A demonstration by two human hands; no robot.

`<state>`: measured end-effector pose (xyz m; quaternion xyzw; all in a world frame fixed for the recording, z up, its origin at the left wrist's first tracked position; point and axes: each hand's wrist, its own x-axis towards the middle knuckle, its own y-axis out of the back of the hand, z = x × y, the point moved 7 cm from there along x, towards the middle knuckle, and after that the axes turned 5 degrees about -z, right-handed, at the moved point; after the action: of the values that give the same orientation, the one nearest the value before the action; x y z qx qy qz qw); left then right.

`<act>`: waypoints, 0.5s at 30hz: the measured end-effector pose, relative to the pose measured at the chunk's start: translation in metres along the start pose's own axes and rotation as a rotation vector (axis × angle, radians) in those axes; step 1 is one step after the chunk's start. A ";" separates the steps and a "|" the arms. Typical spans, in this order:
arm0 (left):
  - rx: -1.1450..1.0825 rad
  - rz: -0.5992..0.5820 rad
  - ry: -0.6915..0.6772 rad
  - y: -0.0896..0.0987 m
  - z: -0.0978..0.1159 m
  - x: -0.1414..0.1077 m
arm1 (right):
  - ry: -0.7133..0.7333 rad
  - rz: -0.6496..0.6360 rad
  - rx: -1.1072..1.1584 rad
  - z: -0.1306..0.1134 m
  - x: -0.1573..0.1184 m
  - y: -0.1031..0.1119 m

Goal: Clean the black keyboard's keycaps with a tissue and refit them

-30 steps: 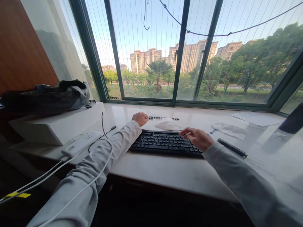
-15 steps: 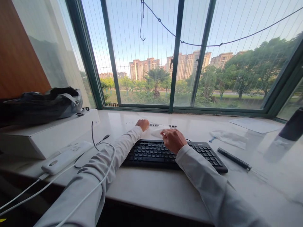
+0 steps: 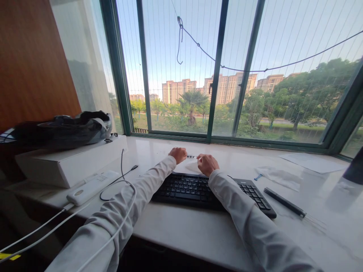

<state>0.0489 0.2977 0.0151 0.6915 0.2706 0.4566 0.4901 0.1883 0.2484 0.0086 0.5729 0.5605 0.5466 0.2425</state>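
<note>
A black keyboard (image 3: 187,189) lies on the white ledge below the window. Behind its back edge, my left hand (image 3: 178,155) is closed at the left end of a row of small black pieces (image 3: 191,156); what its fingers hold is hidden. At the right end of that row my right hand (image 3: 208,164) has its fingers pinched together, on something too small to make out. A white sheet or cloth (image 3: 187,165) lies between the hands and the keyboard. My right forearm crosses over the keyboard.
On the left are a white box (image 3: 68,166) with a dark bag (image 3: 70,130) on it, a white power strip (image 3: 92,188) and cables. To the right lie a dark slim case (image 3: 284,202), a clear plastic bag (image 3: 279,177) and papers (image 3: 313,162).
My right hand has moved back off the keyboard to the row of black pieces, and its fingers have closed. My left hand stays at the row's left end. The view has shifted.
</note>
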 end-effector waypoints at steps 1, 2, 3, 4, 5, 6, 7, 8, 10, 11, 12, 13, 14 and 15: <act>-0.004 0.005 -0.008 0.004 0.001 -0.007 | -0.015 -0.009 0.074 0.003 0.005 -0.003; -0.011 0.015 -0.012 0.007 0.003 -0.015 | -0.029 -0.030 0.170 0.005 0.009 -0.007; -0.028 0.034 -0.014 0.011 0.004 -0.023 | -0.050 -0.067 0.303 0.007 0.012 -0.013; -0.052 0.062 -0.013 0.015 0.005 -0.031 | -0.080 -0.118 0.460 0.009 0.015 -0.021; -0.084 0.094 -0.013 0.020 0.006 -0.037 | -0.113 -0.174 0.621 0.009 0.017 -0.029; -0.117 0.125 -0.013 0.024 0.008 -0.043 | -0.139 -0.229 0.767 0.007 0.018 -0.037; -0.149 0.151 -0.012 0.027 0.011 -0.047 | -0.146 -0.264 0.854 0.003 0.018 -0.042; -0.175 0.171 -0.008 0.031 0.013 -0.050 | -0.141 -0.285 0.925 -0.001 0.019 -0.045; -0.205 0.202 0.019 0.038 0.017 -0.052 | -0.123 -0.281 1.068 -0.008 0.020 -0.046; -0.217 0.223 0.037 0.042 0.018 -0.053 | -0.122 -0.268 1.154 -0.011 0.021 -0.045; -0.228 0.247 0.056 0.046 0.020 -0.053 | -0.130 -0.251 1.234 -0.012 0.022 -0.043; -0.236 0.267 0.073 0.051 0.021 -0.053 | -0.142 -0.235 1.289 -0.013 0.022 -0.041; -0.242 0.281 0.086 0.055 0.023 -0.053 | -0.148 -0.228 1.310 -0.013 0.022 -0.037; -0.244 0.286 0.097 0.059 0.025 -0.053 | -0.144 -0.231 1.304 -0.015 0.022 -0.033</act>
<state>0.0434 0.2211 0.0474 0.6354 0.1354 0.5837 0.4870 0.1577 0.2721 -0.0088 0.5736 0.8165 0.0266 -0.0598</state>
